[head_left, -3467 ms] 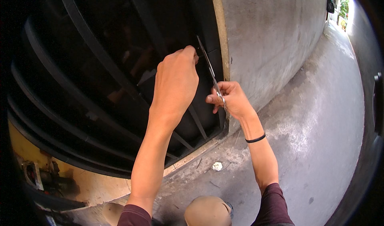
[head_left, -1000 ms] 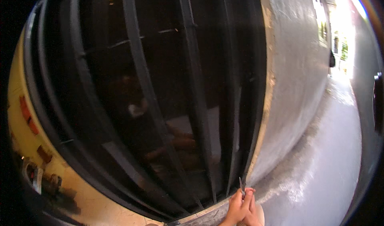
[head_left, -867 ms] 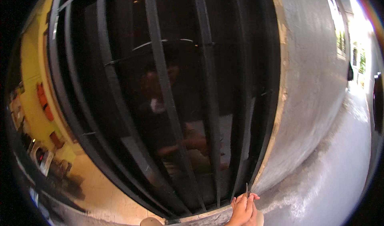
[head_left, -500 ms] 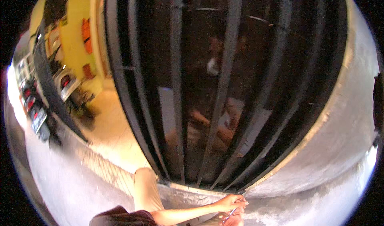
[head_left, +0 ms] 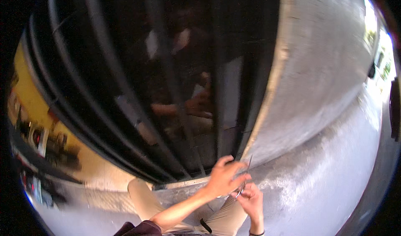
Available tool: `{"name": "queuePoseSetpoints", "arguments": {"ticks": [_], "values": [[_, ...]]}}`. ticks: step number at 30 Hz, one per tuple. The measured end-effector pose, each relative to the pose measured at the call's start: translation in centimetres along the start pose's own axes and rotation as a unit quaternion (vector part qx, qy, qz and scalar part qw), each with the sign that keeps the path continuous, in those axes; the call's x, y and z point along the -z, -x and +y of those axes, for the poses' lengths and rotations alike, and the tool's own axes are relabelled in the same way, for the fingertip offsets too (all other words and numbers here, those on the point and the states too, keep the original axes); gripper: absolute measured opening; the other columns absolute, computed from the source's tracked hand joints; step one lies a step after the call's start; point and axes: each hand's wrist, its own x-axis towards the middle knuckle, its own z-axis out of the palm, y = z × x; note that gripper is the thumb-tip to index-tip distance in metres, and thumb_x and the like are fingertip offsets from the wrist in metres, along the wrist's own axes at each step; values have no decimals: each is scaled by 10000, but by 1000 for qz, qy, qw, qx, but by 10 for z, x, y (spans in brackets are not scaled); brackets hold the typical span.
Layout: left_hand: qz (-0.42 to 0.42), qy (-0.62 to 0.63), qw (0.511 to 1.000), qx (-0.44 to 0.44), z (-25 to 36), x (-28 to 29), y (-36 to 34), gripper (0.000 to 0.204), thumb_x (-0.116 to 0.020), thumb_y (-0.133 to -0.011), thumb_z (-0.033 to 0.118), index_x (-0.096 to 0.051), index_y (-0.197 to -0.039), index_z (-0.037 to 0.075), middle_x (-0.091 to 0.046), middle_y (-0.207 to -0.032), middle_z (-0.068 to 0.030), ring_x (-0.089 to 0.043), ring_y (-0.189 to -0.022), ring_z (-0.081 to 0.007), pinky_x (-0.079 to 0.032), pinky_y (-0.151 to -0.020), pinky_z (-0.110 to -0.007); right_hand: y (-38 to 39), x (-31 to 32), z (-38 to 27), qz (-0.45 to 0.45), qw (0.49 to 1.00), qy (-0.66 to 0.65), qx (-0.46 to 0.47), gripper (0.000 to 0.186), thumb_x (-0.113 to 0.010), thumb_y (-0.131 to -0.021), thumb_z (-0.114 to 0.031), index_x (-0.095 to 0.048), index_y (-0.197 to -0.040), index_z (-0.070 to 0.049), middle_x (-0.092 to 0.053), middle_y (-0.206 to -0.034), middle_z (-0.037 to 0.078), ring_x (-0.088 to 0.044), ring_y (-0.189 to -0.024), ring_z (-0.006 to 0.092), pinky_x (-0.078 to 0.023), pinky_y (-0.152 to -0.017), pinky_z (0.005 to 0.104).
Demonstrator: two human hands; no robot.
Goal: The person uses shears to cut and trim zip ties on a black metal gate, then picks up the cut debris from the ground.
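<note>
A small pair of metal scissors [head_left: 241,189] points upward with its thin blade in front of the dark barred panel's foot. My right hand [head_left: 252,199] is closed around the handle end, its fingers bent. Just left of it, my left hand [head_left: 223,179] reaches across with fingers apart and slightly blurred, close beside the blade. Whether those fingers touch the scissors I cannot tell.
My bent knees in tan trousers [head_left: 144,196] lie below the hands. A dark glossy panel with vertical bars [head_left: 125,89] rises right ahead, reflecting me. Right of it stands a grey wall [head_left: 317,60] above a concrete floor [head_left: 321,194]. Motorbikes [head_left: 39,140] stand far left.
The view has turned right, so the panel's right edge and wall sit further left. Both hands appear higher in the picture, and my left fingers have spread apart. The scissors' blade now points upward.
</note>
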Motion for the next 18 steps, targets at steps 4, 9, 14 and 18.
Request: {"name": "queuePoseSetpoints", "arguments": {"ticks": [4, 9, 14, 18], "values": [[205, -215, 921, -252, 73, 99, -130, 379, -809, -845, 108, -674, -1197, 77, -731, -1146, -116, -669, -952, -330, -495, -898, -461, -57, 31, -72, 40, 957, 96, 270, 288, -900, -771, -45, -661, -928, -2, -736, -827, 31, -687, -729, 70, -526, -652, 221], [288, -265, 893, -222, 112, 154, -219, 314, -720, -956, 68, -618, -1241, -18, -692, -1201, -241, -701, -730, -286, -537, -667, -365, -87, 13, -195, -142, 973, -85, 159, 266, -892, -803, -56, -648, -908, -33, -703, -774, 16, -670, -704, 78, -536, -652, 235], [157, -284, 935, -140, 128, 166, -244, 222, -640, -1019, 156, -699, -1027, -59, -731, -747, -177, -697, -550, -274, -534, -576, -361, -149, 1, -214, -298, 923, -166, 178, 269, -873, -836, -95, -608, -854, -56, -632, -697, 12, -645, -633, 96, -656, -720, 378], [88, -206, 973, -54, 130, 173, -249, 238, -620, -1029, 181, -700, -1027, -43, -737, -769, -152, -702, -550, -211, -534, -554, -331, -174, 3, -222, -301, 923, -161, 179, 292, -900, -821, -161, -639, -870, -37, -640, -703, 14, -662, -636, 108, -660, -698, 375]]}}
